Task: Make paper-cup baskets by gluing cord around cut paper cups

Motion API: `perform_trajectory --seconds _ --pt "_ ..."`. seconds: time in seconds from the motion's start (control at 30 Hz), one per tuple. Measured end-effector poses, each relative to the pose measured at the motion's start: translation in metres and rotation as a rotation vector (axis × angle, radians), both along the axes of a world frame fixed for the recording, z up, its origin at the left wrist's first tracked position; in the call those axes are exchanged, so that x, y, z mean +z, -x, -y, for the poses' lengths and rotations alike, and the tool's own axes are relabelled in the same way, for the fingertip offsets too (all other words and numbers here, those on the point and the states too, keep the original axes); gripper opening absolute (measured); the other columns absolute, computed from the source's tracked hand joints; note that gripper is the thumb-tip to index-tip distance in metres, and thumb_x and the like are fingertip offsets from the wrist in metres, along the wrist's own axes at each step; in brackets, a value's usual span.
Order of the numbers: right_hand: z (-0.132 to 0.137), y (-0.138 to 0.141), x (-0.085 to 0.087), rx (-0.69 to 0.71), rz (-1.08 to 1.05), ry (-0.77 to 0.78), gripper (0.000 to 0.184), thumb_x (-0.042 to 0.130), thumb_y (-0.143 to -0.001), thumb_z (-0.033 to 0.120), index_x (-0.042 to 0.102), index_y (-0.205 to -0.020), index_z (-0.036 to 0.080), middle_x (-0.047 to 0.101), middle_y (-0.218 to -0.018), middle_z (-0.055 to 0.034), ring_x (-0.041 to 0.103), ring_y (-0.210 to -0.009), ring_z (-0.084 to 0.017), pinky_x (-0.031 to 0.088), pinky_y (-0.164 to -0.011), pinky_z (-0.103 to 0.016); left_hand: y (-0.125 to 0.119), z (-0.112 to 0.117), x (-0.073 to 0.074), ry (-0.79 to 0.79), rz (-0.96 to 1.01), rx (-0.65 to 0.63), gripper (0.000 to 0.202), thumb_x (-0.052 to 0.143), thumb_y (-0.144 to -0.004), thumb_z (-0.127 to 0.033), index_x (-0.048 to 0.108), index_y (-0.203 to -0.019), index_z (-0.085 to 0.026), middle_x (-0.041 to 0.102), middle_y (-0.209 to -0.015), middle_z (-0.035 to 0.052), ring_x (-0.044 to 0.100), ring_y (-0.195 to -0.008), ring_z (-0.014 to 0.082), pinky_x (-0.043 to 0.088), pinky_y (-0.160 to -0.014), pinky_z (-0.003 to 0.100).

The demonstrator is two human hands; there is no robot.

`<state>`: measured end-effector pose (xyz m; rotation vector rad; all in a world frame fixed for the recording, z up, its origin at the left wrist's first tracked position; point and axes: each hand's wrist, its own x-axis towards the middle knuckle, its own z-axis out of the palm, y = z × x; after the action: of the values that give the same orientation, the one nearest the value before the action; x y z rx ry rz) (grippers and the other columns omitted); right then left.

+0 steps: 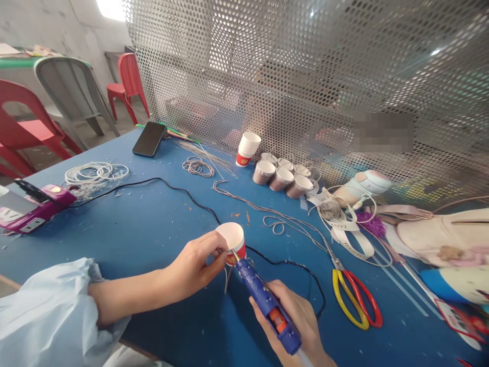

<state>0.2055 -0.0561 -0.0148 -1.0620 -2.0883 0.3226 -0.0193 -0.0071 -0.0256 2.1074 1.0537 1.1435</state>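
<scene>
My left hand (198, 260) pinches the rim of a red and white paper cup (234, 235), tilted so its white inside shows. In my right hand (292, 316) is a blue glue gun (263, 295), its metal nozzle touching or very close to the cup's rim by my left fingertips. A clear glue stick (304, 358) sticks out of the gun's rear. Below the cup hangs a short end of thin cord (227, 279). The cup's lower part is partly hidden behind the gun and my fingers.
Stacked paper cups (249, 148) and several cord-wrapped cups (281, 178) stand near the perforated metal screen (237, 66). Scissors (353, 295) with red and yellow handles lie at right. A black cable (179, 188) runs from the purple power strip (38, 209). A phone (150, 138) lies at the back left.
</scene>
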Motion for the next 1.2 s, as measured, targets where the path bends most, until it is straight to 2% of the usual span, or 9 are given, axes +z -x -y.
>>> perform_trajectory --seconds 0.2,0.37,0.57,0.8,1.0,1.2 --pt "-0.001 -0.003 0.001 -0.039 0.027 -0.009 0.003 0.057 -0.091 0.022 0.055 -0.092 0.021 0.055 -0.065 0.0015 0.052 -0.049 -0.012 0.042 -0.049 -0.022 0.001 0.001 0.000 0.018 -0.025 0.005 0.013 0.043 -0.093 -0.013 0.051 -0.084 -0.019 0.058 -0.077 0.0014 0.049 -0.066 0.0108 0.040 -0.060 0.021" --pt "0.000 -0.002 0.000 -0.016 0.023 -0.013 0.006 0.054 -0.093 0.026 0.055 -0.093 0.021 0.058 -0.067 0.0003 0.055 -0.051 -0.013 0.044 -0.051 -0.024 0.001 0.000 0.002 0.018 -0.010 -0.009 0.013 0.042 -0.093 -0.013 0.050 -0.084 -0.019 0.058 -0.078 0.0011 0.050 -0.067 0.0107 0.042 -0.062 0.021" --pt "-0.002 -0.001 0.011 -0.138 0.064 -0.053 0.010 0.055 -0.093 0.030 0.055 -0.087 0.022 0.061 -0.063 0.0020 0.058 -0.047 -0.012 0.046 -0.050 -0.022 0.001 -0.001 0.004 0.124 0.005 0.021 0.013 0.041 -0.088 -0.012 0.049 -0.079 -0.019 0.054 -0.073 -0.0008 0.044 -0.063 0.0105 0.038 -0.058 0.021" --pt "0.001 0.002 0.013 -0.067 0.038 -0.018 0.012 0.051 -0.096 0.031 0.054 -0.089 0.022 0.062 -0.064 0.0013 0.057 -0.046 -0.012 0.046 -0.049 -0.023 0.002 -0.001 0.008 0.202 0.045 -0.014 0.013 0.042 -0.085 -0.011 0.049 -0.077 -0.018 0.054 -0.073 -0.0009 0.044 -0.064 0.0102 0.037 -0.059 0.021" --pt "0.001 0.001 0.015 -0.148 0.057 -0.015 0.016 0.053 -0.095 0.035 0.053 -0.083 0.023 0.064 -0.063 0.0004 0.060 -0.048 -0.014 0.047 -0.048 -0.024 0.003 -0.001 0.008 0.243 0.054 -0.029 0.013 0.042 -0.085 -0.011 0.049 -0.077 -0.018 0.053 -0.075 -0.0005 0.044 -0.065 0.0104 0.038 -0.060 0.021" --pt "0.004 0.004 0.012 -0.112 0.044 -0.045 0.015 0.054 -0.094 0.031 0.055 -0.082 0.022 0.063 -0.060 0.0011 0.058 -0.046 -0.013 0.045 -0.048 -0.023 0.000 -0.001 0.010 0.216 0.073 -0.044 0.014 0.041 -0.087 -0.013 0.048 -0.077 -0.018 0.054 -0.073 -0.0009 0.045 -0.062 0.0097 0.038 -0.058 0.021"
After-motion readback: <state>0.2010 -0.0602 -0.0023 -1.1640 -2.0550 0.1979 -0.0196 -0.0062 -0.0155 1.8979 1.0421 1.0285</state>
